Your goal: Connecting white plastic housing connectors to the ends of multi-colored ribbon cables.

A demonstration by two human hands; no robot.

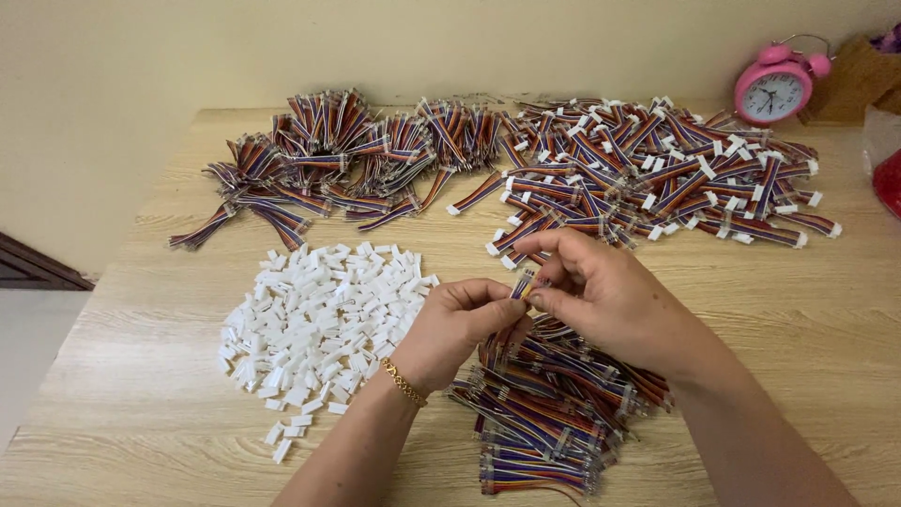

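Two bare hands meet over the middle of a light wooden table (pixel 141 394), fingertips pinched together on one short multicoloured ribbon cable (pixel 522 284). Left hand (pixel 457 324), gold bracelet (pixel 404 382) at the wrist, is closed to a pinch on the cable's lower end; whether a white piece sits between its fingers cannot be told. Right hand (pixel 605 291) is curled, thumb and forefinger nipping the cable's upper end, other fingers loosely bent. The held cable sits centre scene, just above a near pile of bare-ended ribbon cables (pixel 554 413) that lies under both wrists. Left of the hands, touching nothing, a heap of small white plastic connector housings (pixel 314 319). Far left, bundled ribbon cables (pixel 328 160) fan out along the table's far edge. Far right, a wide spread of ribbon cables with white connectors fitted (pixel 657 169). Pink twin-bell alarm clock (pixel 775 89) stands at the far right corner against the cream wall (pixel 188 56).
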